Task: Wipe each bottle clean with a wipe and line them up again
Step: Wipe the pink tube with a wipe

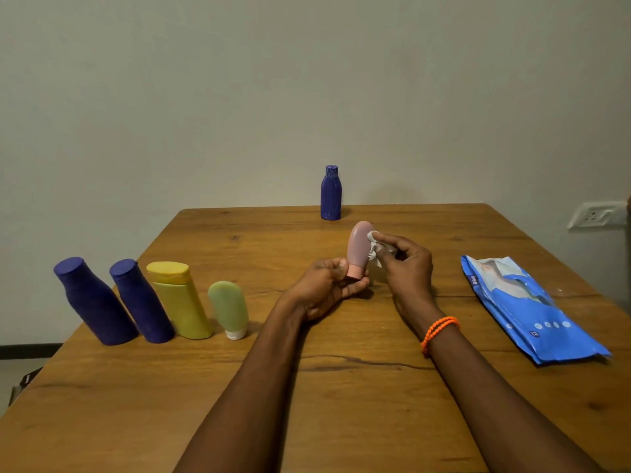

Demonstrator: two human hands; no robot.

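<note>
My left hand [327,288] holds a small pink bottle [358,247] by its cap end, the bottle standing cap down above the table. My right hand [406,264] presses a crumpled white wipe [375,249] against the bottle's right side. On the left stands a row of bottles: a large blue bottle [94,302], a second blue bottle [141,300], a yellow bottle [181,298] and a small green bottle [229,307] resting on its white cap. Another blue bottle [331,193] stands alone at the far edge.
The wooden table [324,387] runs from the far wall to the near edge. A blue pack of wipes [522,305] lies flat on the right. A wall socket [596,215] is at the far right. An orange bead bracelet [438,331] circles my right wrist.
</note>
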